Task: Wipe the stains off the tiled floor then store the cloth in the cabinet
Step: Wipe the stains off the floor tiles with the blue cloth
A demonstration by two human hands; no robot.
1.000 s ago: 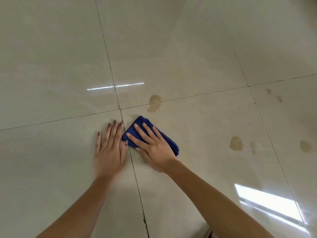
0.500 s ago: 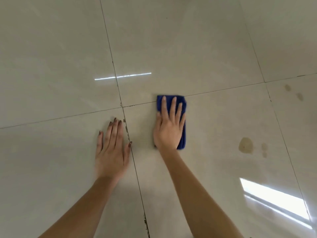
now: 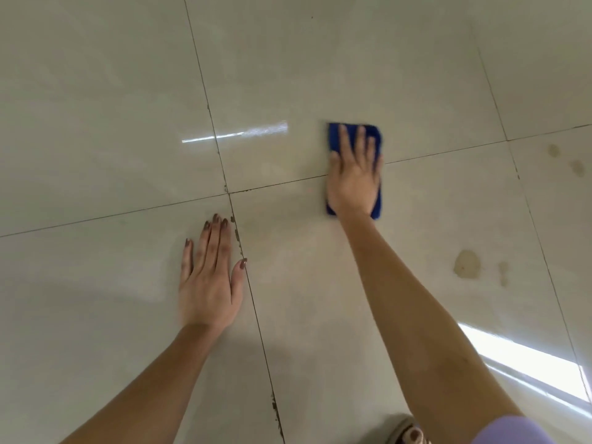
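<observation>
My right hand (image 3: 354, 179) presses flat on a folded blue cloth (image 3: 375, 137) lying across a grout line of the glossy beige tiled floor (image 3: 320, 59). Blue edges show beyond the fingertips and beside the wrist. My left hand (image 3: 208, 277) rests flat on the tile to the left, fingers spread, holding nothing. A brown stain (image 3: 467, 264) with a thin smear (image 3: 503, 273) beside it lies to the right of my right forearm. Two fainter spots (image 3: 553, 150) (image 3: 578, 168) mark the tile at the far right. No cabinet is in view.
Dark grout lines cross near my left hand, with chipped dirty patches (image 3: 237, 235). Bright window reflections lie on the floor at lower right (image 3: 525, 366) and upper middle (image 3: 237, 134). A lilac garment edge (image 3: 512, 431) and a shoe (image 3: 407, 434) show at the bottom.
My right hand slid the cloth forward and to the right, over the spot where a brown stain lay on the grout line; that stain no longer shows. The left hand stayed planted.
</observation>
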